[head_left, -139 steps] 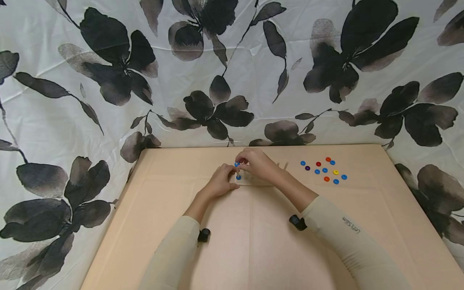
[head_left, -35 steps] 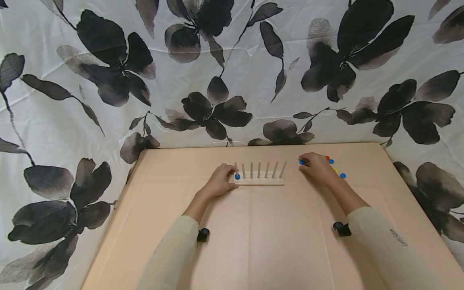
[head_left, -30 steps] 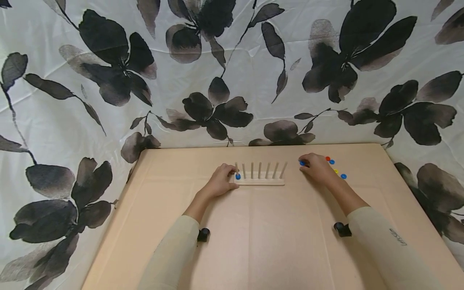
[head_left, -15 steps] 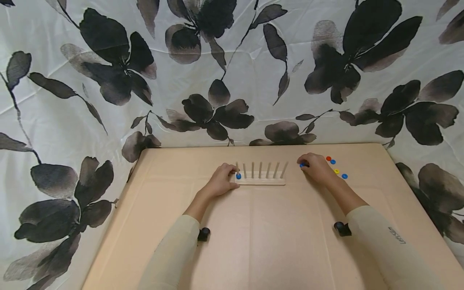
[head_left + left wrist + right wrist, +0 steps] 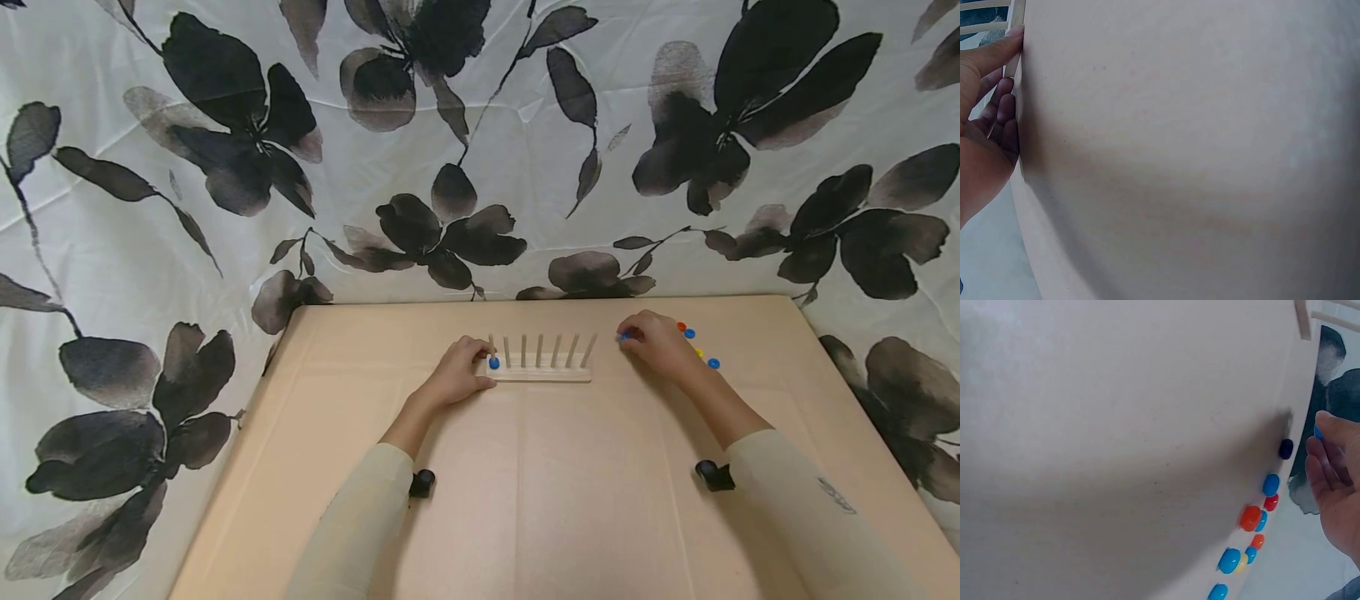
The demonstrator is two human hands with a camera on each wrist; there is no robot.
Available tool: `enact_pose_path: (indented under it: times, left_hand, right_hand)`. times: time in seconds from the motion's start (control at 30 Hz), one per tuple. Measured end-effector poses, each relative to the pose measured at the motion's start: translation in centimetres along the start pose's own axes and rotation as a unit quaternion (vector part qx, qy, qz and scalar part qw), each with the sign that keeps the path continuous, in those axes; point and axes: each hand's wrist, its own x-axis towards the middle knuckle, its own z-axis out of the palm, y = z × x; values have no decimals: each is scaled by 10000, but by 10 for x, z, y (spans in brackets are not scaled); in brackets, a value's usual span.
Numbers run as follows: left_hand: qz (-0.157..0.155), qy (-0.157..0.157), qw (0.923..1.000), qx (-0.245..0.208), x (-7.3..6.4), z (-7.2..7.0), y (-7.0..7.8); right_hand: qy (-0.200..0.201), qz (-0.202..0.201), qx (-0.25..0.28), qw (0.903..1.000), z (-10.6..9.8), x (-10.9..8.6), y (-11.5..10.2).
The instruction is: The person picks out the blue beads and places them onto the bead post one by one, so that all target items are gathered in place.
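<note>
A low wooden peg rack [image 5: 540,377] with several thin upright pegs stands near the table's back edge. Its left end is gripped by my left hand [image 5: 455,372], thumb at the front edge; the left wrist view shows the thumb [image 5: 999,52] against the wood and the other fingers bent behind. On the leftmost peg, low down, sits blue [image 5: 494,363], a round bead or stacked beads; I cannot tell which. To the right of the rack, my right hand [image 5: 655,342] pinches a blue bead [image 5: 1318,432] between thumb and fingers, just off the table in the right wrist view.
Loose beads lie around and behind my right hand, including a dark blue one [image 5: 1285,449], a red one [image 5: 1271,502], an orange one [image 5: 1250,518] and a yellow one [image 5: 1241,562]. A floral cloth [image 5: 420,167] hangs behind the table [image 5: 517,483].
My right hand has gone from the rack's leftmost peg to the loose beads on the right, and now pinches a blue bead, slightly raised. My left hand has stayed on the rack.
</note>
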Motion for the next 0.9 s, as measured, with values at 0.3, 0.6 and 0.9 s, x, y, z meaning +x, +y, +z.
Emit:
enact_pose_path:
  times: [0.3,0.6,0.9]
  left_hand:
    - [108,70,9999,21,1,1,-3]
    - [168,26,9998,53,-5,2,-4]
    - [278,-53,9996,87,-12,0,-6]
  right_hand:
    - [301,57,123,9995,-16,-11,-23]
    - [672,-165,125,9975,-38,-26,-48]
    - [1015,-549,30,9933,-40,-32,-78]
